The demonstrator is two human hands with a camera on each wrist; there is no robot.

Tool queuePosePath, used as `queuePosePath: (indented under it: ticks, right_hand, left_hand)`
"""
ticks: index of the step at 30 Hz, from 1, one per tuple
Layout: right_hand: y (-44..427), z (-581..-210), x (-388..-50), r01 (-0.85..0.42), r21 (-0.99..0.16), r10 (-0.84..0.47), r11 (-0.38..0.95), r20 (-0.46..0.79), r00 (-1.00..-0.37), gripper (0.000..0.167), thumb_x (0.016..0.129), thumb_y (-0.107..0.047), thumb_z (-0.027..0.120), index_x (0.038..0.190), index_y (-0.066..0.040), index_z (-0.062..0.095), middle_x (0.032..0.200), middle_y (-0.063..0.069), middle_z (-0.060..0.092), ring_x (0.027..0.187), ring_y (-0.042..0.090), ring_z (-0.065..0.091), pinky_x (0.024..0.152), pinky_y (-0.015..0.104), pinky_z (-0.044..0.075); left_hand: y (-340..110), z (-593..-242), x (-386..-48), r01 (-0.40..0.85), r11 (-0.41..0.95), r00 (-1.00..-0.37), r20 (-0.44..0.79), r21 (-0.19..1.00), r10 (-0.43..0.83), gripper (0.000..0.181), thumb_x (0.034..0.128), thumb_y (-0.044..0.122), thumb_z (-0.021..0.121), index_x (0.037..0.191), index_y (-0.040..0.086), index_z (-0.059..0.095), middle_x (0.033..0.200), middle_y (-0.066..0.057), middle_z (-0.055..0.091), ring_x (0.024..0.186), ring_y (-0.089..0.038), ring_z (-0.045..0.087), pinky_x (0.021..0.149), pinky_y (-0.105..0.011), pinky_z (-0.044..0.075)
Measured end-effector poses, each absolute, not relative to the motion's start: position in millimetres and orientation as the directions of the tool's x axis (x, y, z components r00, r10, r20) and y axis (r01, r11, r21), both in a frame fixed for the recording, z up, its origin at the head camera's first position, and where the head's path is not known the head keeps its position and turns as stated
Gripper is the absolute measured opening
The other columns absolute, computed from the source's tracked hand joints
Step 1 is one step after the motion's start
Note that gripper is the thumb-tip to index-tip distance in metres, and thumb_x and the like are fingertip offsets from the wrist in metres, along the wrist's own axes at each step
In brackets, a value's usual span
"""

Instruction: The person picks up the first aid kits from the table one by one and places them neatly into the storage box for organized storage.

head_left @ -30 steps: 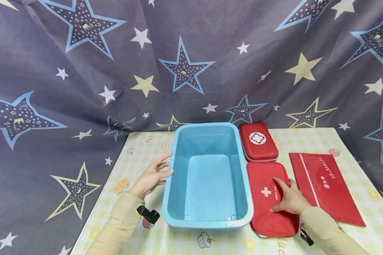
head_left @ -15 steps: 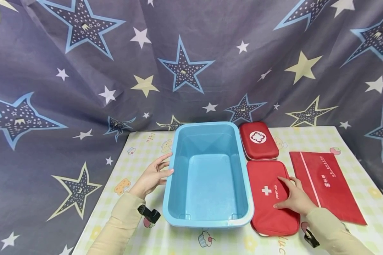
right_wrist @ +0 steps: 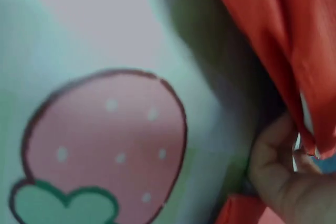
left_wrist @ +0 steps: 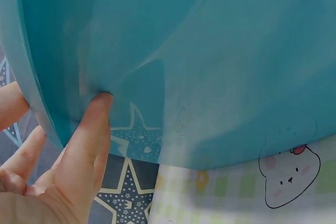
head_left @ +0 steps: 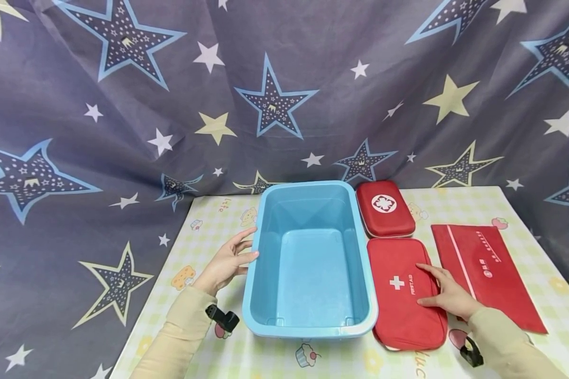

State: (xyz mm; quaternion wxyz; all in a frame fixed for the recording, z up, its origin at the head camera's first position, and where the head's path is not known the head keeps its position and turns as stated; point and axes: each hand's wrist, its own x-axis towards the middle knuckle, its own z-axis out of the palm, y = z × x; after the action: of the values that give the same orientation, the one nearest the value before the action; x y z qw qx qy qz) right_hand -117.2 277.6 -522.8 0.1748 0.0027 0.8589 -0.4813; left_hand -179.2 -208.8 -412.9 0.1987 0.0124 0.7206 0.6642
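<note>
A blue plastic tub [head_left: 313, 273] stands in the middle of the table. My left hand [head_left: 226, 265] is at its left side, fingers relaxed; in the left wrist view a fingertip [left_wrist: 103, 100] touches the outer wall beneath the rim. Right beside the tub lies a red first aid bag [head_left: 391, 321] with a white cross. My right hand [head_left: 448, 293] grips its right edge, thumb and index finger on the top face. In the right wrist view the hand [right_wrist: 294, 182] curls at the bag's edge [right_wrist: 294, 51]; some fingers are hidden there.
Behind the bag lies a red hard-shell case [head_left: 386, 216] with a white round emblem. A flat red pouch [head_left: 490, 273] with a white stripe lies to the right, close to my right hand. A star-patterned curtain [head_left: 284, 105] hangs behind the checked tablecloth [head_left: 218, 216].
My right hand has slid rightward over the first aid bag to its right edge. The left hand stays at the tub, and the bag keeps nearly the same place.
</note>
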Motion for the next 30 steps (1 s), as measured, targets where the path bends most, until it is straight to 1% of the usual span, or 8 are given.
queuePosePath:
  ticks: [4, 6, 8, 13, 16, 18, 22, 30]
  right_hand:
    - [282.3, -521.1, -117.3, 0.246, -0.864, -0.201, 0.439, -0.362, -0.91, 0.091, 0.077, -0.014, 0.076, 0.149, -0.007, 0.019, 0.138, 0.035, 0.027, 0.113, 0.041, 0.045, 0.081, 0.039, 0.056]
    - [285.3, -521.1, -117.8, 0.262, -0.874, -0.223, 0.408, -0.374, -0.9, 0.09, 0.079, -0.013, 0.074, 0.149, -0.008, 0.018, 0.138, 0.036, 0.03, 0.111, 0.037, 0.05, 0.079, 0.034, 0.056]
    - [287.9, -521.1, -118.7, 0.274, -0.884, -0.24, 0.38, -0.38, -0.893, 0.089, 0.08, -0.013, 0.073, 0.149, -0.009, 0.018, 0.138, 0.036, 0.031, 0.11, 0.034, 0.053, 0.079, 0.033, 0.056]
    - [293.5, -521.7, -120.9, 0.283, -0.915, -0.314, 0.286, -0.368, -0.875, 0.086, 0.083, -0.01, 0.07, 0.149, -0.008, 0.015, 0.14, 0.037, 0.025, 0.108, 0.027, 0.055, 0.079, 0.039, 0.057]
    - [296.0, -520.7, -121.0, 0.297, -0.923, -0.344, 0.244, -0.369, -0.864, 0.083, 0.085, -0.009, 0.067, 0.15, -0.01, 0.014, 0.14, 0.037, 0.022, 0.104, 0.022, 0.058, 0.078, 0.041, 0.057]
    - [296.8, -519.8, -121.0, 0.298, -0.924, -0.349, 0.238, -0.368, -0.862, 0.082, 0.086, -0.01, 0.067, 0.15, -0.011, 0.014, 0.141, 0.036, 0.02, 0.103, 0.02, 0.058, 0.078, 0.04, 0.057]
    - [297.1, -519.9, -120.6, 0.305, -0.924, -0.349, 0.231, -0.371, -0.86, 0.083, 0.086, -0.011, 0.067, 0.15, -0.012, 0.014, 0.142, 0.037, 0.018, 0.103, 0.019, 0.059, 0.078, 0.041, 0.057]
    - [300.1, -525.2, -119.1, 0.315, -0.934, -0.395, 0.167, -0.356, -0.847, 0.082, 0.09, -0.009, 0.061, 0.152, -0.017, 0.007, 0.142, 0.038, 0.011, 0.1, 0.02, 0.062, 0.078, 0.047, 0.056]
  left_hand:
    - [-208.6, -413.2, -179.2, -0.247, 0.114, -0.921, -0.27, 0.962, 0.281, 0.066, 0.0908, 0.004, 0.06, 0.149, 0.015, 0.029, 0.136, -0.022, 0.043, 0.09, -0.012, 0.063, 0.075, -0.036, 0.057]
    - [-208.6, -413.0, -179.3, -0.246, 0.113, -0.921, -0.268, 0.963, 0.282, 0.066, 0.0909, 0.004, 0.06, 0.149, 0.015, 0.029, 0.137, -0.022, 0.042, 0.09, -0.011, 0.062, 0.075, -0.036, 0.057]
    - [-208.8, -412.9, -179.2, -0.245, 0.111, -0.921, -0.267, 0.963, 0.283, 0.066, 0.091, 0.004, 0.06, 0.149, 0.014, 0.029, 0.137, -0.022, 0.042, 0.09, -0.011, 0.062, 0.074, -0.035, 0.057]
    - [-209.2, -412.5, -178.7, -0.246, 0.103, -0.921, -0.266, 0.964, 0.286, 0.066, 0.091, 0.004, 0.06, 0.149, 0.014, 0.029, 0.136, -0.021, 0.042, 0.089, -0.011, 0.062, 0.073, -0.035, 0.057]
    - [-209.2, -412.3, -178.6, -0.246, 0.101, -0.921, -0.265, 0.964, 0.287, 0.067, 0.091, 0.004, 0.06, 0.149, 0.014, 0.029, 0.136, -0.021, 0.043, 0.09, -0.011, 0.062, 0.074, -0.035, 0.057]
    - [-209.2, -412.1, -178.7, -0.245, 0.102, -0.921, -0.264, 0.964, 0.286, 0.067, 0.0909, 0.004, 0.06, 0.149, 0.014, 0.029, 0.136, -0.021, 0.043, 0.09, -0.011, 0.062, 0.074, -0.035, 0.057]
    - [-209.2, -412.3, -178.8, -0.246, 0.103, -0.922, -0.266, 0.964, 0.28, 0.067, 0.0909, 0.004, 0.06, 0.149, 0.014, 0.029, 0.137, -0.021, 0.042, 0.09, -0.011, 0.062, 0.074, -0.035, 0.057]
    - [-208.7, -413.2, -178.6, -0.249, 0.111, -0.922, -0.27, 0.962, 0.276, 0.066, 0.091, 0.005, 0.06, 0.149, 0.015, 0.029, 0.138, -0.021, 0.041, 0.091, -0.012, 0.062, 0.075, -0.035, 0.057]
